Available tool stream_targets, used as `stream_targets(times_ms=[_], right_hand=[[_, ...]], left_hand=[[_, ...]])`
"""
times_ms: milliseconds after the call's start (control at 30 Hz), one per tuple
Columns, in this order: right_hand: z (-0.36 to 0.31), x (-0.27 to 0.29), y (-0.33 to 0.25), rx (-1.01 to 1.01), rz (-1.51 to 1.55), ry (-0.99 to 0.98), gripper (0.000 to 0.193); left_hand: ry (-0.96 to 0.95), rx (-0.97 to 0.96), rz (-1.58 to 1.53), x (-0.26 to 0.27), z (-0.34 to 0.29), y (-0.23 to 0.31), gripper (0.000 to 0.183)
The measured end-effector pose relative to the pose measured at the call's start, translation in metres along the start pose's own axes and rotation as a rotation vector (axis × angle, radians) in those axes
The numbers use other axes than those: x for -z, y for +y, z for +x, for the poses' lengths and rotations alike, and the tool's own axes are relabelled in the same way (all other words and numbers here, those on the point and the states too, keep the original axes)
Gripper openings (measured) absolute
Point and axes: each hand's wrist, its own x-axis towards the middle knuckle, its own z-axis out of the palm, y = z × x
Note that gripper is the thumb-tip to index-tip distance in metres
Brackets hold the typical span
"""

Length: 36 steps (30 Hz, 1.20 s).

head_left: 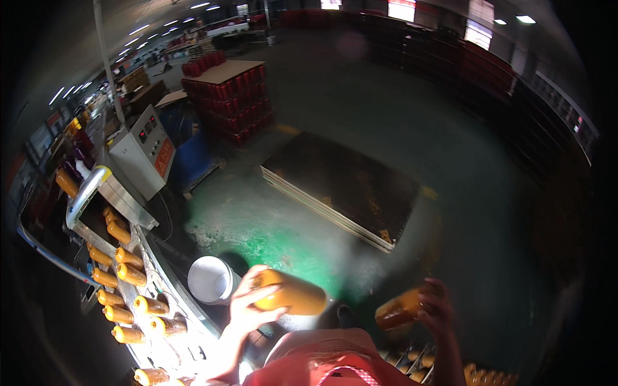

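Note:
My left hand (248, 302) grips an orange-yellow bottle-like cylinder (293, 294) around its left end. The cylinder lies nearly level in front of me, and its far end points right. To the right, my right hand (434, 307) is closed on a second, darker amber cylinder (398, 310) by its right end. That cylinder tilts down to the left, and the hand is partly in shadow. On my left, a brightly lit conveyor (187, 302) carries several similar orange cylinders (132, 275) lying on their sides in rows.
A white bucket (211, 280) stands beside the conveyor. Ahead on the green floor lies a low stack of dark-topped boards (341, 183). A grey control box (145, 151) and a stack of red cylinders (228, 103) stand further left. More orange cylinders (486, 375) sit at lower right.

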Motion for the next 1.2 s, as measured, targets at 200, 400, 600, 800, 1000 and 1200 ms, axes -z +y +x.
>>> stream_targets(times_ms=[200,400,600,800,1000,1200], right_hand=[[0.182,-0.113,0.079,0.116,0.336,-0.366,0.038],[0.274,-0.248,0.092,0.062,0.781,-0.705,0.043],[0.246,-0.360,0.044,-0.123,1.040,-1.247,0.051],[0.086,-0.404,-0.053,-0.485,1.084,-1.852,0.065],[-0.141,-0.398,-0.117,-1.094,0.667,-2.295,0.048],[-0.343,-0.385,-0.130,-1.827,0.348,-2.278,0.036]], left_hand=[[0.581,0.130,0.207,0.043,-0.051,0.025,0.072],[1.551,0.288,-0.006,-0.024,-0.114,0.055,0.087],[2.047,0.011,0.185,-0.129,-0.168,0.122,0.096],[2.362,-0.208,0.280,-0.224,-0.256,0.170,0.094],[2.270,-0.539,-0.247,-0.269,-0.431,0.185,0.054],[2.068,-0.930,-0.926,-0.275,-0.581,0.169,0.055]])
